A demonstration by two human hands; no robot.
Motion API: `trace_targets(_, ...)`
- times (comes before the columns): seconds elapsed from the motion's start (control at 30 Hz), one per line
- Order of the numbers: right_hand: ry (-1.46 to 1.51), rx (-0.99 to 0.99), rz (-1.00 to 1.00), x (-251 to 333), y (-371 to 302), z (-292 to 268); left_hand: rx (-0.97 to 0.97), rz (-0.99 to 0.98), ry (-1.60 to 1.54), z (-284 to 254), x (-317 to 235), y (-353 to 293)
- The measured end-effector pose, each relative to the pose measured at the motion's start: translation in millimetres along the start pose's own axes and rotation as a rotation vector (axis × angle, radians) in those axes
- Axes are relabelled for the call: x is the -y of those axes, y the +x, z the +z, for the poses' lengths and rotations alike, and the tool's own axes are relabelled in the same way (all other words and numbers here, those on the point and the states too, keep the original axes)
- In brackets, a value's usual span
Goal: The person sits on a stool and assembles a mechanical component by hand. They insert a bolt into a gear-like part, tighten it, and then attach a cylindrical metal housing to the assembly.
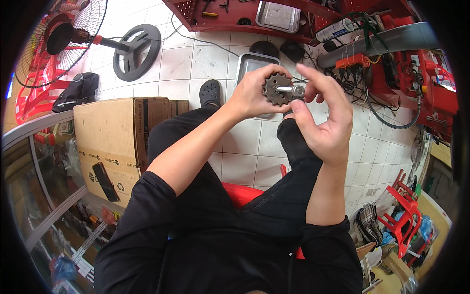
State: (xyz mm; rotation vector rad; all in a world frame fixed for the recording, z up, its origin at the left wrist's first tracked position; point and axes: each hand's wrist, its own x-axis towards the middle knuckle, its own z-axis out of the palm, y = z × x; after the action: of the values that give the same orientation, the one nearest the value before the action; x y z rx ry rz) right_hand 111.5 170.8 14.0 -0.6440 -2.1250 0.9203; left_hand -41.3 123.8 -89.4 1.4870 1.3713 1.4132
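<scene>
My left hand (255, 92) is closed around a dark, toothed sprocket (274, 96) and holds it up in front of me, above the floor. Out of the sprocket's middle sticks a silver metal shaft (296, 90) with a round, ring-like end. Close on its right is my right hand (327, 110), with thumb and fingers apart around the shaft's end. The thumb tip comes near the sprocket's lower right edge; whether it touches cannot be made out. What lies behind the sprocket is hidden by my left fingers.
A metal tray (245, 66) lies on the tiled floor beyond my hands. To the left stand a cardboard box (110, 132) with a phone (105, 181) on it, and a fan (61, 39). Red shelving (230, 24) runs along the back; cables and a hose (391, 126) hang at right.
</scene>
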Motion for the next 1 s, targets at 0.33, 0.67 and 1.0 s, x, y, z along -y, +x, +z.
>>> trace_targets(0.33, 0.0, 0.016, -0.013, -6, -2, -2, -0.019, 0.018, 0.018, 2, 0, 0)
trace_targets(0.67, -0.051, 0.045, -0.043, -7, -1, -2, -0.021, 0.014, 0.007, 2, -2, 0)
trace_targets(1.0, -0.034, 0.033, -0.008, -9, -4, -1, -0.003, 0.005, 0.003, 1, -2, 0)
